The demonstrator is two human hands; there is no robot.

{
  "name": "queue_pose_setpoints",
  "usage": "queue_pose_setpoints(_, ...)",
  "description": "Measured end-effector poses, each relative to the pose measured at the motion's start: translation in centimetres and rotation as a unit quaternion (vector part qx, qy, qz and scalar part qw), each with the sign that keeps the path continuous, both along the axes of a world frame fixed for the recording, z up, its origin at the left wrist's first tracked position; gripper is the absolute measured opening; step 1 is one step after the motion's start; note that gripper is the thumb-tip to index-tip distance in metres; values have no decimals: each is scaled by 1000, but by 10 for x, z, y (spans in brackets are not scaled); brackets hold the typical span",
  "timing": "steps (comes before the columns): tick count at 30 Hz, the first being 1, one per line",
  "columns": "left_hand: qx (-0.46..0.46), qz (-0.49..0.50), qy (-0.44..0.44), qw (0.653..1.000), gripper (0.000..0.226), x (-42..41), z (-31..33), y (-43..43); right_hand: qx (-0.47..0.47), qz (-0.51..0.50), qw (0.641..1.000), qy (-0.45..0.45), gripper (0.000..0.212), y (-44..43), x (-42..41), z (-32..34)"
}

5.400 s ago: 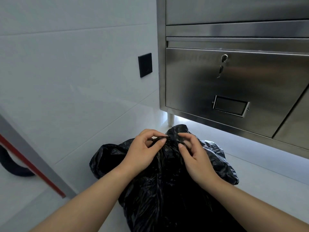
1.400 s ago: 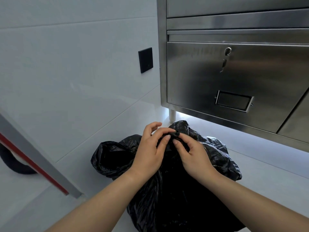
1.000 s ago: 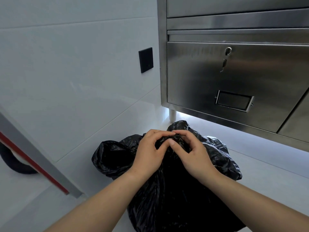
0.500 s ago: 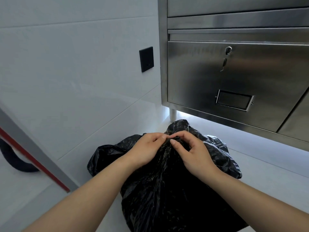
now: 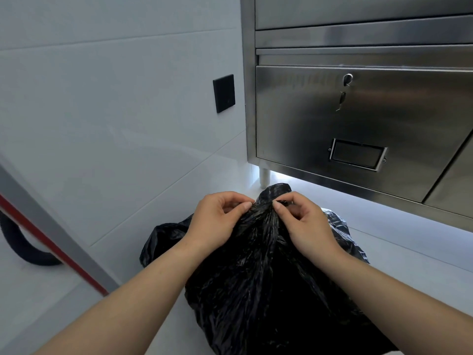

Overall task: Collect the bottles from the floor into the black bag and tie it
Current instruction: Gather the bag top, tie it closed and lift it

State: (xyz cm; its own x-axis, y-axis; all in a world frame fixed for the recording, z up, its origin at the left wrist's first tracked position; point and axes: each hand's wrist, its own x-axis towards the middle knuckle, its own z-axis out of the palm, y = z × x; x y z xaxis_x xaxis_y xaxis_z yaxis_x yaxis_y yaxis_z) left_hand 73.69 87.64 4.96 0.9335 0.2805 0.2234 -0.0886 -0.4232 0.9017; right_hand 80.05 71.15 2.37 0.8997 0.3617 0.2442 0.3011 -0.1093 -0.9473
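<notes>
Head camera looks down at my left hand and right hand. Both pinch the bunched top of the black bag. It sits on the floor.

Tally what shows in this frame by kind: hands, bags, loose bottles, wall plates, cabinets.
hands: 2 (left hand, right hand, both pinching the bag's neck)
black bag: 1
black wall plate: 1
steel cabinet: 1
loose bottles: 0
Total: 5
</notes>
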Motion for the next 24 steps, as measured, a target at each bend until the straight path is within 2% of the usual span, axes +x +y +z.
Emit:
queue_pose_setpoints(4,5,-37,38,999,23,-1,4,-9,-1,-18,1000,-13,3,3,-4,-2)
queue_pose_setpoints(6,41,-48,45,997,20,-4,1,-18,-5,-29,999,-18,4,2,-3,-1)
queue_pose_setpoints(9,160,-40,17,986,39,-9,-6,-32,2,-45,999,0,6,3,-2,2)
queue_pose_setpoints(11,205,-43,-19,978,50,-10,-10,-34,9,-52,998,23,6,3,-1,6)
queue_pose_setpoints(14,240,-49,-62,968,45,-13,-10,-30,23,-31,997,69,9,3,-2,11)
queue_pose_setpoints(17,242,-45,-90,965,34,-14,-10,-28,24,-8,996,90,10,2,-4,12)
queue_pose_setpoints(21,186,-9,-82,979,23,-10,-10,-26,29,30,995,91,6,2,-4,10)
queue_pose_setpoints(24,139,23,-63,988,21,-7,-8,-19,18,119,989,87,21,2,-8,4)
